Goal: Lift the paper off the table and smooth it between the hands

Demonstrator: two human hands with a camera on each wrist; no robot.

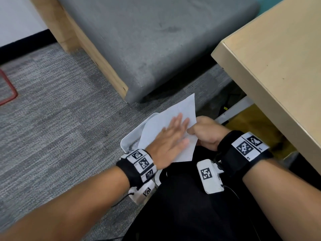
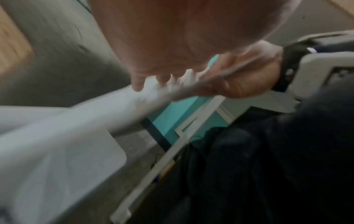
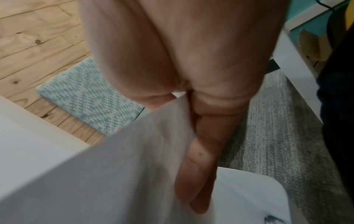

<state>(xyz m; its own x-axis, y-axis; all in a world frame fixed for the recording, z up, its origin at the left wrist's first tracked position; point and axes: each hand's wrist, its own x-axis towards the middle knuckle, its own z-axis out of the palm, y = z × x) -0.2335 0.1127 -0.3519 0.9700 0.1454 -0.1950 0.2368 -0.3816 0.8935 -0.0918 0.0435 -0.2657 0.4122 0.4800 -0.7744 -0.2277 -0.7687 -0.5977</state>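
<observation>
Left hand (image 1: 171, 141) lying flat, fingers straight, pressing on white paper sheet (image 1: 175, 119). Right hand (image 1: 205, 132) pinching sheet's right edge, fingers curled. Sheet sitting over white tray (image 1: 132, 136), contents hidden. Below: grey carpet (image 1: 60, 127). Grey bench cushion (image 1: 147, 40) beyond, beige tabletop (image 1: 278, 58) showing right.

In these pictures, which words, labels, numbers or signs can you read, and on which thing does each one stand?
No text can be read.
Wrist bands: black-and-white square code markers; tiny print beside them is too small to read.
Wrist cameras: one square marker each, no words.
Sheet of paper, under the flat left hand and pinched by the right hand: no legible print.
</observation>
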